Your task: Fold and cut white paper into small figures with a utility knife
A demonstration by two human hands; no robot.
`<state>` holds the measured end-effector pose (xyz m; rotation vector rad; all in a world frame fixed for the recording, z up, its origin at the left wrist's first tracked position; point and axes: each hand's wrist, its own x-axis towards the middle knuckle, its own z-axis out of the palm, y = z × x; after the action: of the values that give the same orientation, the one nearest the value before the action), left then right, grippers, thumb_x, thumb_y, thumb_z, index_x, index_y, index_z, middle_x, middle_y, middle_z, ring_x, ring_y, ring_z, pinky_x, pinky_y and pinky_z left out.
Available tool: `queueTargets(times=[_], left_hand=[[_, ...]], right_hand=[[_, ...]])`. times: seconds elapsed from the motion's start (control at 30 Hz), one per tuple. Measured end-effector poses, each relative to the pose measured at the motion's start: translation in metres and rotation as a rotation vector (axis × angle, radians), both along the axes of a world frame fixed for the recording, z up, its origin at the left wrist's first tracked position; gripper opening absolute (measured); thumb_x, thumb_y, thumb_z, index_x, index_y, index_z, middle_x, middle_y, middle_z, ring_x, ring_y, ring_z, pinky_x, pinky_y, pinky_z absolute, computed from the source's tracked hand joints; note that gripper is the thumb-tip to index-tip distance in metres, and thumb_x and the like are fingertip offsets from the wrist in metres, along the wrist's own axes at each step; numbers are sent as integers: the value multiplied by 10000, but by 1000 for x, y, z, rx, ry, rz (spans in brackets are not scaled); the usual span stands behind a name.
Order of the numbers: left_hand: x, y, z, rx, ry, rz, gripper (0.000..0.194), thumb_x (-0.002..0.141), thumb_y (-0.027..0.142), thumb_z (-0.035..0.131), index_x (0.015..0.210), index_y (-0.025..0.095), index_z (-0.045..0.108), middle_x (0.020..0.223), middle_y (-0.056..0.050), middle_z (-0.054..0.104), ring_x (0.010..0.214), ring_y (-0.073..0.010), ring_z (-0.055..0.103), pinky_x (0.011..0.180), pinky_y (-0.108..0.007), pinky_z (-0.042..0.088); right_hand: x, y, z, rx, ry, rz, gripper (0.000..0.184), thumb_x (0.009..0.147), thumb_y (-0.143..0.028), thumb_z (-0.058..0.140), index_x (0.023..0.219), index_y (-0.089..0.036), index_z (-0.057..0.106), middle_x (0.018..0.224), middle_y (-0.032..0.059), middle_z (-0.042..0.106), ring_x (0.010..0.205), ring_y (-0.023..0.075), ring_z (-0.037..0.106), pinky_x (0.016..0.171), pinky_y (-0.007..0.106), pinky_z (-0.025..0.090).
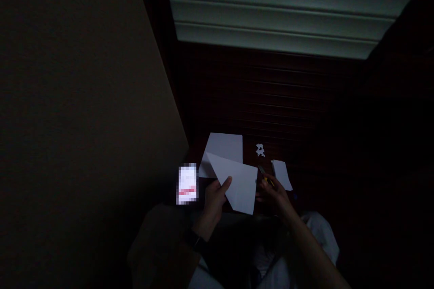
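My left hand [217, 196] grips a white sheet of paper [239, 185] by its lower left edge, thumb on top and fingers underneath. The sheet is tilted and one corner looks cut off or folded at a slant. In my right hand [274, 192] is a utility knife [266, 176] with yellow on its handle, its blade pointing up and left, just right of the sheet's edge. A second white sheet [225, 144] lies behind, partly covered by the held one. Small white paper scraps [260, 150] lie beyond the knife.
A stack of narrow white paper [281, 174] lies at the right of the dark table. A lit screen [187, 184], blurred out, is at the left. A wall [101, 99] rises on the left, and pale slats [271, 13] stand beyond the table. The room is very dim.
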<state>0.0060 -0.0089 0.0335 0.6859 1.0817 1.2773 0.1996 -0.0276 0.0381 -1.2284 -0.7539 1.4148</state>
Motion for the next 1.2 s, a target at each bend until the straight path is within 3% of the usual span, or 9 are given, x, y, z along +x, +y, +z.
queueTargets(times=[0.1, 0.27, 0.43, 0.57, 0.67, 0.8, 0.9, 1.07, 1.2], left_hand=[[13, -4, -6, 26, -148, 132, 424, 648, 350, 733, 970, 95, 627, 978, -138, 673, 845, -230, 641, 693, -313, 511], [32, -13, -8, 39, -288, 146, 389, 659, 277, 736, 985, 104, 615, 998, -132, 667, 873, -235, 641, 735, -330, 513], [31, -16, 2, 21, -348, 121, 326, 681, 215, 715, 980, 120, 623, 1011, -126, 665, 895, -231, 638, 761, -326, 506], [-7, -14, 25, -4, -206, -6, 200, 805, 250, 552, 908, 132, 676, 929, -93, 692, 905, -209, 631, 717, -288, 508], [-41, -12, 39, -76, -65, -197, 304, 823, 307, 471, 726, 140, 706, 825, -99, 703, 831, -197, 638, 662, -238, 506], [-56, -6, 37, -113, -48, -446, 310, 774, 350, 569, 939, 119, 693, 906, -149, 694, 780, -264, 655, 643, -341, 508], [-48, -2, 28, -19, 93, -613, 439, 705, 373, 664, 1074, 137, 629, 958, -130, 681, 782, -247, 650, 650, -324, 493], [-36, -2, 16, 71, 356, -568, 358, 688, 431, 668, 829, 103, 681, 800, -102, 695, 712, -212, 639, 619, -283, 464], [-33, -7, 16, 106, 357, -560, 348, 718, 424, 644, 861, 109, 671, 831, -101, 693, 727, -207, 639, 601, -266, 459]], right_hand=[[-20, -17, -15, -76, 150, -9, 637, 616, -418, 753, 1169, -237, 493, 953, 58, 664, 785, 235, 662, 604, 330, 547], [-58, -33, -37, -149, 347, -10, 507, 631, -382, 759, 1037, -134, 583, 988, 117, 662, 777, 254, 675, 685, 367, 550], [-52, -25, -44, -88, 231, -119, 453, 620, -388, 765, 935, -91, 630, 876, 115, 689, 728, 241, 674, 661, 347, 550], [-6, -18, -35, -61, 14, -36, 430, 596, -385, 778, 899, -110, 645, 748, 65, 696, 617, 201, 660, 598, 304, 538], [30, -16, -19, -54, -95, 84, 370, 615, -380, 766, 840, -111, 649, 651, 42, 676, 587, 178, 648, 548, 245, 500], [56, -14, 6, -8, -224, 294, 313, 664, -385, 727, 783, -108, 643, 639, 49, 668, 559, 153, 621, 501, 213, 450], [58, -11, 18, 24, -315, 446, 311, 651, -398, 728, 637, -104, 630, 602, 55, 659, 560, 148, 603, 520, 219, 449], [46, -9, 21, 43, -217, 445, 300, 660, -382, 725, 781, -120, 643, 680, 44, 668, 601, 158, 614, 550, 242, 477], [34, -12, 15, 79, -117, 364, 372, 679, -361, 717, 961, -143, 611, 867, 69, 673, 728, 200, 636, 614, 298, 518]])
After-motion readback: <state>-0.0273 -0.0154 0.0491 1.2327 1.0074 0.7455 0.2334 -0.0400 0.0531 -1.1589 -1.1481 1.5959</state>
